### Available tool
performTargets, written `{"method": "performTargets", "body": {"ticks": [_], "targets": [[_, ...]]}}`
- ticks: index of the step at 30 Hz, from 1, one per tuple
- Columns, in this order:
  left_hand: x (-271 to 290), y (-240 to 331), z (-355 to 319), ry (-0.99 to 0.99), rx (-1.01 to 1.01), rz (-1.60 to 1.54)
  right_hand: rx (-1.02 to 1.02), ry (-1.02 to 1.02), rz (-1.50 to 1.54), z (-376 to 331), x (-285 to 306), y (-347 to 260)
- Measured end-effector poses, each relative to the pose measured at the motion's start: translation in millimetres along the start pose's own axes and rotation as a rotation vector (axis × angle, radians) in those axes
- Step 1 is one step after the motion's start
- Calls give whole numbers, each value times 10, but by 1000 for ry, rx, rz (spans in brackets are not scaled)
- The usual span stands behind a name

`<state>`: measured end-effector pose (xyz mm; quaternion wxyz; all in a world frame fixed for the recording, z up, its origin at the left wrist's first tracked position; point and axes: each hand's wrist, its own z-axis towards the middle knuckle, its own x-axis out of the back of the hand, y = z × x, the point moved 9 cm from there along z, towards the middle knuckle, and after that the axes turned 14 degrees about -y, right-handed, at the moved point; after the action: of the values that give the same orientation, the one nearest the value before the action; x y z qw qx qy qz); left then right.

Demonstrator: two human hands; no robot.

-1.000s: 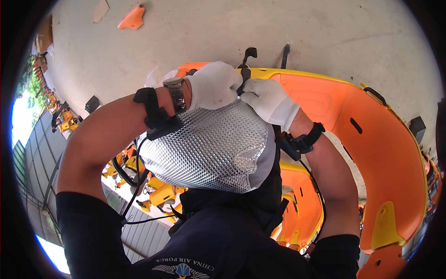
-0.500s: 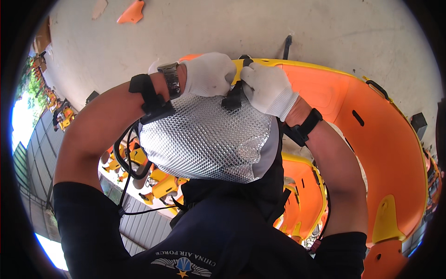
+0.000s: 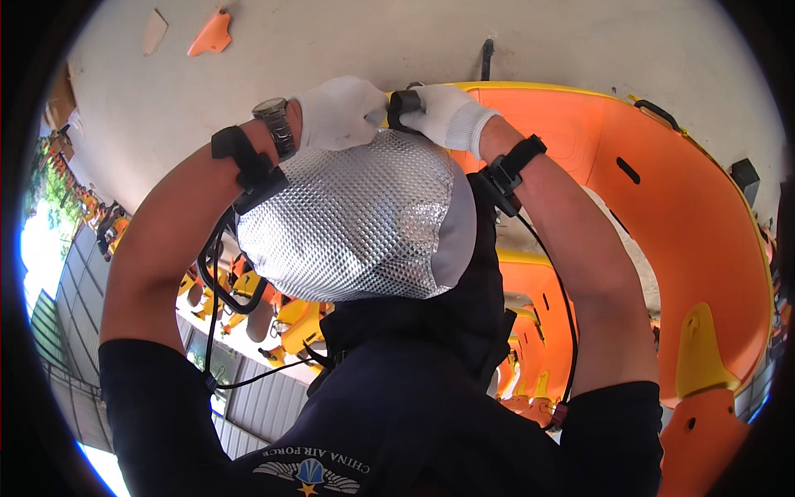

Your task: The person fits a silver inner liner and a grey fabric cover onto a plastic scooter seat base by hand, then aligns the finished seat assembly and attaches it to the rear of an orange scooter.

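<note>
Both my hands wear white knit gloves and are raised close together at a yellow edge of a curved orange plastic shell. My right hand is closed on a short, wide black strap, which stands between the two hands. Just left of it, my left hand is curled into a fist; its fingertips are turned away, and what they grip is hidden. Directly below the hands bulges a silver, diamond-textured cover, with a plain grey part at its right side. It blocks the view of what lies behind it.
A loose orange piece and a pale flat piece lie on the concrete floor at the far left. Beyond the shell's yellow edge is a black bar. More orange and yellow shells stand at lower right. Thin black cables run along my arms.
Both hands have shifted slightly left and up in the picture. The black strap, earlier hanging over the silver cover, is now up between my hands. The whole view has tilted a little.
</note>
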<state>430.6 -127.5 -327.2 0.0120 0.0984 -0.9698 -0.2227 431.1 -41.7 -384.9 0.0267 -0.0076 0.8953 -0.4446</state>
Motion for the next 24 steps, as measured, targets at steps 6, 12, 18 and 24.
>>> {"method": "performTargets", "body": {"ticks": [6,12,18,24], "targets": [[224,665,-567,190,-205,153,0,408,472,-1062,341,260],[-531,1312,-1471,394,-336,222,175,967,-50,-2104,333,-800],[-901,1181,-1472,653,-307,278,218,951,75,-1877,-613,-809],[-933,1271,-1404,666,-320,360,164,1004,533,-1800,-1055,-293]]}}
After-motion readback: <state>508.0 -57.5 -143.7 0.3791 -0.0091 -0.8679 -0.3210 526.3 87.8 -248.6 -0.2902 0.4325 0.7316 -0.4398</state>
